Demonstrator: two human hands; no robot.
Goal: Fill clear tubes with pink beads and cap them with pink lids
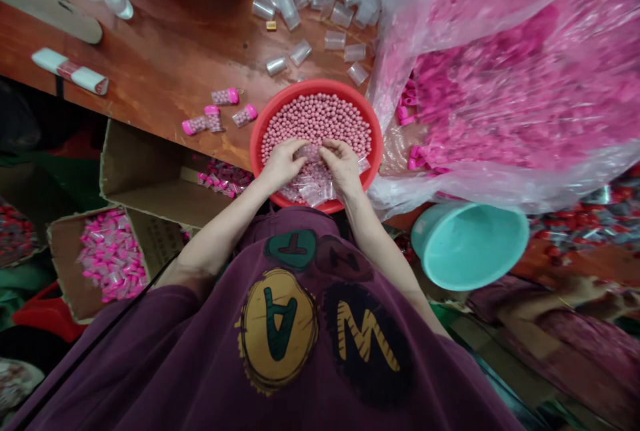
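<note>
A red basin (376, 119) full of pink beads (320, 114) stands in front of me at the table edge. My left hand (286, 163) is over the beads, its thumb and fingers curled round what looks like a clear plastic tube (311, 153). Facing it, my right hand (342, 164) is closed with bent fingers at clear plastic too; the exact grip is partly hidden. More clear tubes (314, 191) lie on the beads at the near side of the basin. Left of the basin are several bead-filled tubes with pink caps (225, 96).
Empty clear tubes (286, 4) are scattered behind the basin. A large plastic bag of pink caps (500, 84) fills the right. Below it sits a turquoise basin (470, 244). Cardboard boxes (145, 168) with capped tubes stand at left. Another person's arm (550, 304) shows at lower right.
</note>
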